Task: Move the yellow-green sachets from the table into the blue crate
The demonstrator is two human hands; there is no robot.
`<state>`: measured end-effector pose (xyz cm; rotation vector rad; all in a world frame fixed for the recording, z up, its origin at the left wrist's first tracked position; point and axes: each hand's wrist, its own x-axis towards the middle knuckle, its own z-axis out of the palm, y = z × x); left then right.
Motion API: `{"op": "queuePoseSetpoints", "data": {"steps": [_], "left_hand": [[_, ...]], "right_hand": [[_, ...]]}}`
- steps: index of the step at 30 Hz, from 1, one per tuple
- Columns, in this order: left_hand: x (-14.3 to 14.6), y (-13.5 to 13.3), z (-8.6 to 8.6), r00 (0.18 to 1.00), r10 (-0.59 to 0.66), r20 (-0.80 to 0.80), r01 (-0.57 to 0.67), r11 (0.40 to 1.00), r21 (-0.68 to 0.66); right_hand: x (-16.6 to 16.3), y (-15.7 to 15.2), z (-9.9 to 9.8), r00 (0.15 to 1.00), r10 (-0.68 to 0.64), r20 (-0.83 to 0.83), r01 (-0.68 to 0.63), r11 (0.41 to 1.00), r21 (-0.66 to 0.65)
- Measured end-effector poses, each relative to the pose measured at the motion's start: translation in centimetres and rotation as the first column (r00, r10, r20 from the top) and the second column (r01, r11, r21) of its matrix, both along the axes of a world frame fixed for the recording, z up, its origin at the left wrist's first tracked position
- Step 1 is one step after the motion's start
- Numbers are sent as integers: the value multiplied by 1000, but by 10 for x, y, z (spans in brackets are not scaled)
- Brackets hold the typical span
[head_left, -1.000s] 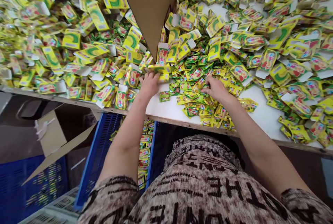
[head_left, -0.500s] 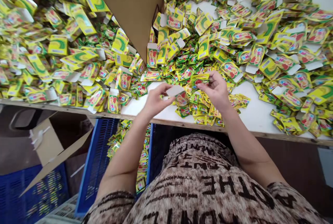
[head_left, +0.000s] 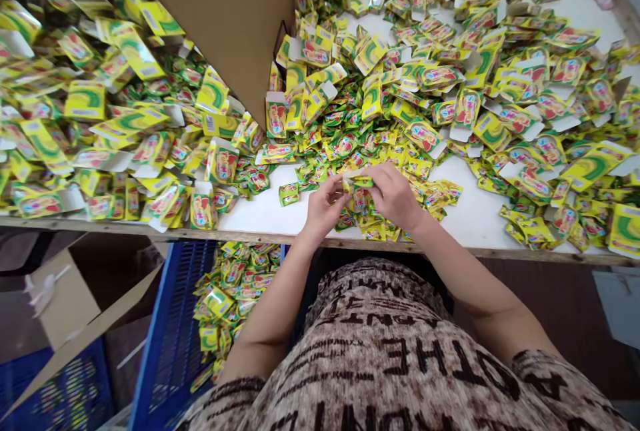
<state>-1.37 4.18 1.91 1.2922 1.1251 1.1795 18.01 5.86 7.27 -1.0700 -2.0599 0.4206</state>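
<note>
My left hand [head_left: 324, 207] and my right hand [head_left: 395, 196] meet just above the near edge of the white table [head_left: 465, 224]. Both pinch one small yellow-green carton [head_left: 359, 183] held between them. My right fingers also seem to press small sachets at the carton's end; how many is hidden. Directly under my hands lies a loose pile of small green-yellow sachets [head_left: 373, 154]. Flat and half-folded yellow cartons [head_left: 520, 117] cover most of the tabletop around it.
A tall brown cardboard sheet [head_left: 225, 17] stands on the table at the back left. Below the table edge on my left, a blue plastic crate [head_left: 175, 324] holds several filled cartons [head_left: 230, 284]. An open cardboard box [head_left: 65, 304] sits further left.
My left hand picked a carton off the table and my right hand took sachets from the pile. Both hands rose and came together at the carton. The view shifted down and left.
</note>
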Motion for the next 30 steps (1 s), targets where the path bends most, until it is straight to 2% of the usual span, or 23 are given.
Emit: {"op": "queuePoseSetpoints", "data": {"steps": [5, 8, 13, 17, 21, 23, 24, 26, 28, 30], "left_hand": [[12, -6, -4, 996, 25, -81, -20, 998, 55], [21, -8, -5, 996, -11, -86, 12, 1000, 18], [29, -12, 4, 999, -52, 2, 52, 999, -10], [32, -20, 6, 978, -147, 148, 156, 986, -53], [37, -36, -8, 968, -100, 231, 136, 980, -144], [38, -44, -14, 972, -79, 222, 120, 977, -178], [38, -47, -16, 974, -80, 211, 120, 975, -185], [37, -51, -17, 977, -99, 190, 134, 974, -181], [34, -53, -16, 976, -129, 177, 158, 974, -161], [31, -54, -15, 974, -146, 170, 172, 974, -150]], "right_hand": [[-3, -6, 12, 985, -51, 165, 66, 994, -83], [-4, -7, 31, 966, 16, 258, 27, 986, -162], [-1, -8, 58, 939, 53, 340, -1, 989, -149], [1, -11, 51, 950, 16, 313, 38, 986, -165], [0, -13, 31, 949, -65, 308, 152, 952, -266], [-2, -15, 29, 941, -81, 329, 188, 931, -311], [-3, -16, 30, 933, -47, 356, 174, 927, -333], [-5, -17, 38, 894, 105, 435, 76, 923, -378], [-5, -18, 48, 814, 269, 515, -35, 907, -419], [-3, -16, 55, 771, 346, 534, -101, 895, -434]]}}
